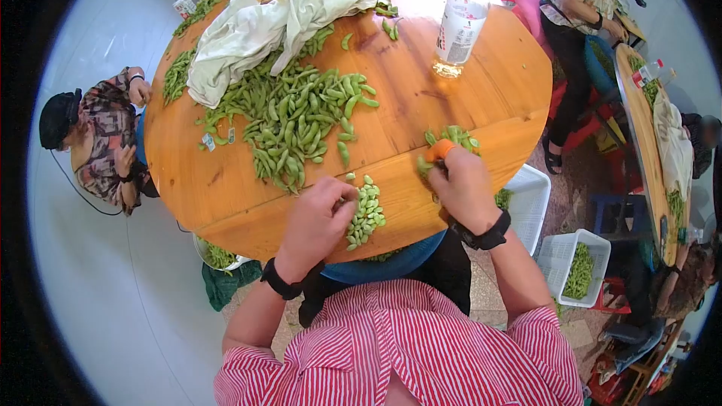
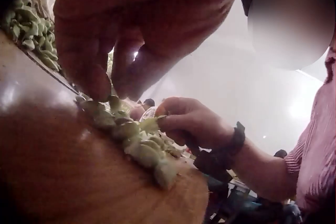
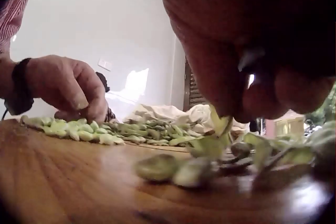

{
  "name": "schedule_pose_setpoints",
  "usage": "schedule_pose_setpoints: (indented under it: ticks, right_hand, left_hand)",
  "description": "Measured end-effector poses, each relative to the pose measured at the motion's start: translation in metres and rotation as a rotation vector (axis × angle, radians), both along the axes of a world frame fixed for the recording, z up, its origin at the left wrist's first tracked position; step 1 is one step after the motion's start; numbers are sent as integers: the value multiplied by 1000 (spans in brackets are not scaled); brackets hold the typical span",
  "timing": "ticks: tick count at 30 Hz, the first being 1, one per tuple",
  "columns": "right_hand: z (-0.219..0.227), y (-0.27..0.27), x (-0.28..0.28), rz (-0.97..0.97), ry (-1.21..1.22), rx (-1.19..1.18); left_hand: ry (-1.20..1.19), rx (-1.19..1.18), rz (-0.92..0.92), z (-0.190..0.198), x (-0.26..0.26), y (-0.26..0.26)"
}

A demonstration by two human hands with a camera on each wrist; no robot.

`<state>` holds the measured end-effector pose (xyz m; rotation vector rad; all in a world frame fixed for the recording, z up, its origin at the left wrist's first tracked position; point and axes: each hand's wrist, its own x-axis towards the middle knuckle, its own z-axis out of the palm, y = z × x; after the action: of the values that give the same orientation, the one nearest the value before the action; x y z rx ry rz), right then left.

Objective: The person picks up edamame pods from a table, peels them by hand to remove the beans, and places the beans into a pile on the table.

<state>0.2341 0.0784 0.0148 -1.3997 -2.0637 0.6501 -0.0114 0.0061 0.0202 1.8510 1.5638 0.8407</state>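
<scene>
Over a small pile of shelled green soybeans [image 1: 366, 214] at the table's near edge, my left hand [image 1: 320, 218] bends its fingers down. In the left wrist view its fingertips pinch a bean [image 2: 114, 102] right at the top of the pile. To the right, my right hand [image 1: 462, 180], with an orange cover [image 1: 440, 150] on one finger, pinches a split soybean pod [image 3: 220, 124] above a small heap of pods [image 1: 466, 139]. A large heap of whole soybean pods [image 1: 301, 120] lies beyond my left hand.
A white cloth [image 1: 278, 15] covers part of the large heap. A clear bottle [image 1: 460, 26] with some amber liquid stands at the back right. White baskets [image 1: 553, 256] stand on the floor to the right. Other people sit at left and at right.
</scene>
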Motion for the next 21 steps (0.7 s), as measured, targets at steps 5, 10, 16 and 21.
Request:
schedule_pose_setpoints:
  ticks: [5, 10, 16, 21]
  right_hand:
    - [3, 5, 18, -27, -175, 117]
    - [16, -4, 19, -135, -135, 151]
    - [18, -25, 11, 27, 130, 80]
    - [7, -33, -8, 177, 209, -19]
  left_hand:
    - [65, 147, -32, -5, -5, 17]
    - [460, 183, -8, 0, -13, 52]
    - [573, 189, -36, -4, -9, 56]
    - [257, 124, 22, 5, -3, 38]
